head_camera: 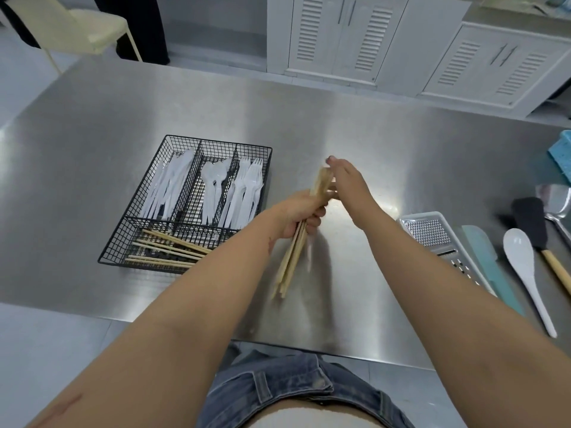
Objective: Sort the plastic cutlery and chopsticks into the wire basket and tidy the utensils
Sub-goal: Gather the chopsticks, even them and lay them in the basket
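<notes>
- Loose chopsticks [292, 261]: one bundle at centre frame, held above the steel table [401, 149], just right of the wire basket [133, 196]. They are tilted, lower ends toward the bottom of the frame, upper ends up and to the right. They are blurred, so we can't count them.
- Left hand [301, 211]: fingers curled round the middle of the bundle in a full grip.
- Right hand [346, 177]: fingers straight and together, laid flat against the bundle's upper ends. It grips nothing.
- The wire basket is black and sits on the table left of centre. We see four compartments: three long ones side by side at the far end, one wide one across the near end.
- Far compartments, left to right: white plastic knives [168, 186], white plastic spoons [213, 183], white plastic forks [245, 186] with tines toward the top of the frame.
- Near compartment: sorted chopsticks [167, 250] lying crosswise, roughly parallel, right ends hidden behind the left forearm.
- On the table at the right of the frame: metal grater [429, 231], teal flat utensil [491, 264] just beside it, white ladle spoon [522, 264], black-headed spatula [530, 220] with a wooden handle, and a metal utensil [556, 205] cut off by the edge.
- Blue item [560, 156] at the right edge: we can't tell what it is.
- Top of the frame: white louvred cabinets [346, 35], with a pale chair [77, 26] at upper left.
</notes>
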Available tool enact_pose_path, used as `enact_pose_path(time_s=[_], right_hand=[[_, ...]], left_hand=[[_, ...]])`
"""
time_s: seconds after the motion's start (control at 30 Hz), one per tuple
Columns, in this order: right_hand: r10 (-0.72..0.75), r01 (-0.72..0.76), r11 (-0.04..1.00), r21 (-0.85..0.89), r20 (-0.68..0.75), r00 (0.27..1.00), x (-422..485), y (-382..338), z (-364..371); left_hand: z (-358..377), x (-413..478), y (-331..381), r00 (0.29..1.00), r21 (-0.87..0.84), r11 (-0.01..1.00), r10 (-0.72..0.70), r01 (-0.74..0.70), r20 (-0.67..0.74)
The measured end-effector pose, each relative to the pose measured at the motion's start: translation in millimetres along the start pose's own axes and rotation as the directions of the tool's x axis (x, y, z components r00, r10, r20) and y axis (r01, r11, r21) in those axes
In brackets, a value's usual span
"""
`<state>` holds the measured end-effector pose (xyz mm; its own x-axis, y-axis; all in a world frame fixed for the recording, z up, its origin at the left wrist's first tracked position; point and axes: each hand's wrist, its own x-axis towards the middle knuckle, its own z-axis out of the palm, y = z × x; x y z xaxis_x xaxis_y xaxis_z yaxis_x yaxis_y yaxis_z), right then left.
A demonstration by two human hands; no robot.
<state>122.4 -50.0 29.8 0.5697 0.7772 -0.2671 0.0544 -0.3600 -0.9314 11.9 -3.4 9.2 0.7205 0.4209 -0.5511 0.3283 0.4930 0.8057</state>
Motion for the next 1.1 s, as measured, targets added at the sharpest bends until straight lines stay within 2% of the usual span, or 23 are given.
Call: enact_pose_path(time_s=[0.07,0.13,0.2,0.23,0.3,0.37,0.47,0.5,0.57,0.63,0.7,0.73,0.77,0.8,0.83,0.87,0.93,1.0,1.1], right_hand=[[-0.020,0.020,1.000,0.013,-0.003,1.000,-3.7,-3.3,-1.2],[-0.005,0.009,0.998,-0.064,0.060,0.998,-10.4,-6.5,1.2],[0.088,-0.042,0.979,-0.202,0.228,0.970,-19.9,-12.5,10.6],[0.162,-0.058,0.949,-0.310,0.323,0.932,-25.7,-15.7,18.4],[0.282,-0.006,0.860,-0.511,0.465,0.839,-39.8,-21.4,40.5],[0.315,0.073,0.803,-0.591,0.526,0.790,-50.6,-21.3,68.9],[0.217,0.139,0.808,-0.573,0.507,0.834,-59.8,-15.9,112.1],[0.136,0.213,0.785,-0.582,0.497,0.857,-61.6,-13.6,124.8],[-0.012,0.407,0.642,-0.650,0.522,0.853,-67.4,-10.9,145.4],[-0.076,0.531,0.482,-0.696,0.571,0.817,-73.2,-8.4,159.3],[-0.102,0.598,0.336,-0.728,0.603,0.792,-75.1,-2.3,167.8],[-0.110,0.618,0.268,-0.739,0.614,0.782,-76.3,1.2,171.3],[-0.116,0.635,0.212,-0.743,0.626,0.771,-77.5,4.8,174.3],[-0.120,0.644,0.169,-0.746,0.633,0.765,-79.5,8.0,176.9],[-0.124,0.644,0.144,-0.751,0.632,0.765,-80.6,11.9,179.6],[-0.130,0.638,0.131,-0.759,0.625,0.770,-82.8,15.1,182.6],[-0.143,0.620,0.107,-0.777,0.605,0.783,-86.3,19.5,185.6],[-0.178,0.616,0.076,-0.784,0.597,0.782,-87.8,25.0,187.7],[-0.212,0.600,0.086,-0.796,0.574,0.791,-87.6,32.9,185.9]], left_hand=[[-10.0,2.1,3.7,0.991,-0.209,0.974,0.063,-0.088,-0.120],[-22.8,1.4,8.5,0.956,-0.353,0.912,0.117,-0.210,-0.269],[-36.6,-4.2,12.6,0.906,-0.448,0.831,0.142,-0.328,-0.400],[-44.0,-8.3,13.7,0.880,-0.493,0.784,0.140,-0.378,-0.453],[-59.6,-19.4,13.2,0.839,-0.562,0.690,0.124,-0.457,-0.530],[-76.1,-33.4,10.1,0.805,-0.593,0.618,0.112,-0.516,-0.583],[-102.1,-57.9,3.7,0.752,-0.590,0.564,0.086,-0.578,-0.654],[-111.2,-66.3,0.7,0.730,-0.573,0.569,0.072,-0.590,-0.680],[-130.5,-82.2,-5.4,0.657,-0.477,0.654,0.041,-0.587,-0.752],[-149.9,-96.9,-14.2,0.512,-0.274,0.818,0.029,-0.506,-0.858],[-171.0,-110.6,-30.2,0.297,0.047,0.969,0.120,-0.243,-0.947],[-181.0,-118.6,-40.4,0.229,0.215,0.974,0.226,-0.070,-0.947],[-189.7,-126.3,-51.3,0.218,0.386,0.920,0.363,0.071,-0.906],[-197.8,-132.9,-62.0,0.260,0.548,0.819,0.499,0.170,-0.827],[-205.4,-137.6,-71.5,0.342,0.686,0.689,0.602,0.233,-0.721],[-213.2,-140.5,-80.7,0.440,0.794,0.547,0.663,0.267,-0.605],[-223.0,-140.5,-97.4,0.623,0.917,0.291,0.673,0.272,-0.398],[-229.1,-139.7,-108.1,0.732,0.961,0.163,0.622,0.224,-0.277],[-231.6,-137.6,-114.6,0.786,0.973,0.097,0.575,0.209,-0.226]])
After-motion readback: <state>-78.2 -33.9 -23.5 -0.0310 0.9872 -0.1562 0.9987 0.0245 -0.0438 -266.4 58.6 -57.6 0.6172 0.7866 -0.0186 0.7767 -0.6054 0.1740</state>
